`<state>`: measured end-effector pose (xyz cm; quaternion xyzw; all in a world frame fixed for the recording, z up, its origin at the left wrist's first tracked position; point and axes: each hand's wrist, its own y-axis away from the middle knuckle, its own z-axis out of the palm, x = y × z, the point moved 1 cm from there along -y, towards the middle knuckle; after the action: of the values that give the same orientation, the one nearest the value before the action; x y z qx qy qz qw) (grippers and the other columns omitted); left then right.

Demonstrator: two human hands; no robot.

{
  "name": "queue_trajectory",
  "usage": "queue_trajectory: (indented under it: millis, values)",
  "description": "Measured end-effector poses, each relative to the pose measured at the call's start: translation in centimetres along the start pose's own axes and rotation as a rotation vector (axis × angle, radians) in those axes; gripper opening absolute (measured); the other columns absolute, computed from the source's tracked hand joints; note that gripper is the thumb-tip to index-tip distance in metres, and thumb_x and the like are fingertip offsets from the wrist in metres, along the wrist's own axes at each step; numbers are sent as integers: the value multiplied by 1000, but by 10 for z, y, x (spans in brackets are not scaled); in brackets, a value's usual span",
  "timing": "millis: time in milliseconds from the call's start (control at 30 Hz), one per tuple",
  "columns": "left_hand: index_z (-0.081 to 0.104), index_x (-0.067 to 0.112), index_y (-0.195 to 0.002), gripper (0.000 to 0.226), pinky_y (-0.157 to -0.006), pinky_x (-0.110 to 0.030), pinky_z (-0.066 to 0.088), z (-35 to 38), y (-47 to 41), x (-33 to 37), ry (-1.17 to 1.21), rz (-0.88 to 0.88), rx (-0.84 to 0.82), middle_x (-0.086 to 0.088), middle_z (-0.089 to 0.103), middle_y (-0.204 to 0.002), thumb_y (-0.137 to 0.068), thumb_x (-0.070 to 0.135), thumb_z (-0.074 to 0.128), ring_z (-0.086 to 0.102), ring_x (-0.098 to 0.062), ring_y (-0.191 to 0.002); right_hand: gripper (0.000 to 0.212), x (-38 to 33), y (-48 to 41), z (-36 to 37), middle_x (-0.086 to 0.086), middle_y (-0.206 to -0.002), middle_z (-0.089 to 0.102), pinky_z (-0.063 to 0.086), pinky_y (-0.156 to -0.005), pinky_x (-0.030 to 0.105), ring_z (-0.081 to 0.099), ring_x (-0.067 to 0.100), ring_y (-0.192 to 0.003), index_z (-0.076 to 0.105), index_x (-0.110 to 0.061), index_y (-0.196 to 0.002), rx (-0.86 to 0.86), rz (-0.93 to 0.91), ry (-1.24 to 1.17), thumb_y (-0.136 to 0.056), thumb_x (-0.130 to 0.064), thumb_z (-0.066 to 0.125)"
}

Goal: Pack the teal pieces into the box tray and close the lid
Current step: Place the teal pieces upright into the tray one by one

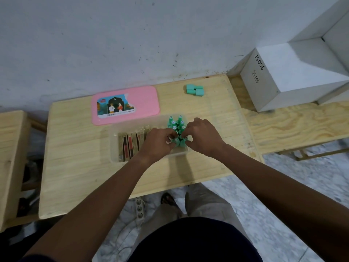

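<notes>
A clear plastic box tray (115,148) sits in the middle of the wooden table. Several teal pieces (176,122) stand upright in its right end. My left hand (156,142) and my right hand (202,137) meet over the near teal pieces, fingers curled and pinching them. More teal pieces (194,89) lie loose at the far side of the table. The pink lid (125,104), with a picture label, lies flat behind the tray.
Brown and red card-like packs (130,144) fill the tray's left part. A white box (283,76) marked JS006 stands on the plywood bench at the right. A second wooden table (11,148) is at the left. A power strip (139,207) lies on the floor.
</notes>
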<state>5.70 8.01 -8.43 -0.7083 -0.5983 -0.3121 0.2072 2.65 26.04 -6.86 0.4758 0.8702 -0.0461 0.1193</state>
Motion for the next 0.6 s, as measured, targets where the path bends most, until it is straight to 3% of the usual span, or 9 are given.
queue_trajectory:
  millis: [133, 267, 600]
  values:
    - [75, 18, -100, 24, -77, -30, 56, -9, -2, 3, -12, 16, 33, 5, 75, -91, -76, 17, 76, 68, -10, -76, 21, 5, -3, -9, -3, -94, 72, 32, -70, 30, 57, 22, -88, 76, -26, -97, 10, -11, -48, -76, -31, 76]
    - [75, 21, -97, 22, -75, -30, 56, -20, -16, 8, -51, 62, 62, 9, 75, -89, -76, 26, 76, 67, -5, -74, 22, 16, -12, -22, -6, -95, 72, 41, -73, 33, 58, 19, -86, 76, -27, -97, 47, 5, -102, -79, -39, 75]
    - [75, 18, -101, 19, -79, -31, 55, -25, -118, 33, -92, 89, 83, 6, 75, -93, -82, 23, 72, 67, -10, -81, 20, 83, -72, -43, -1, -94, 74, 46, -72, 33, 61, 22, -90, 76, -25, -101, 101, 193, -58, -83, -32, 72]
